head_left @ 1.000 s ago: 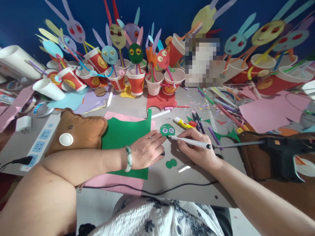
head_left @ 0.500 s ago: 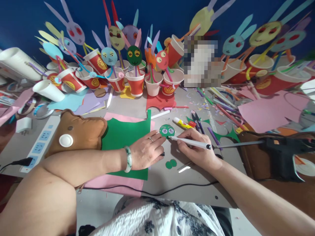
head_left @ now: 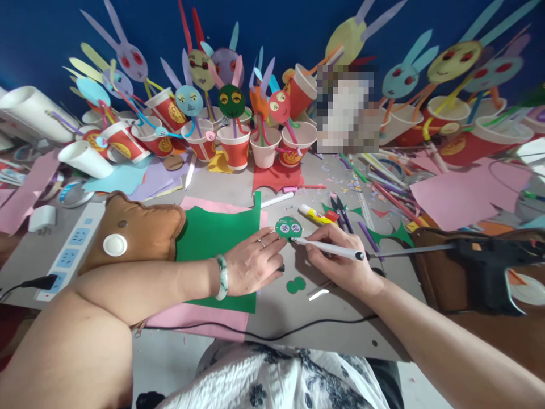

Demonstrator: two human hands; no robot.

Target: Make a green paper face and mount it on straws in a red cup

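Observation:
My right hand (head_left: 336, 258) pinches a white marker pen (head_left: 332, 248), its tip touching the lower edge of a small green paper face (head_left: 289, 227) with two white eyes. At the left edge of that face, the fingers of my left hand (head_left: 255, 258) are bent and hold it against the table. A black pen cap (head_left: 281, 267) sticks out beneath the left fingers; the rest of it is hidden. Two small green paper circles (head_left: 296, 284) lie below, between the hands. Under my left wrist is a green paper sheet (head_left: 217, 227) on a pink one (head_left: 200, 326).
A glue stick (head_left: 315, 214) and scissors (head_left: 340, 213) lie beyond my right hand. On the right rests a black glue gun (head_left: 489, 267). A brown cushion (head_left: 145, 227) and a power strip (head_left: 72, 250) are at left. Paper cups (head_left: 234, 147) with paper faces line the back.
The view has shifted very slightly. Both hands keep nearly the same place, with the pen tip still at the lower edge of the green face.

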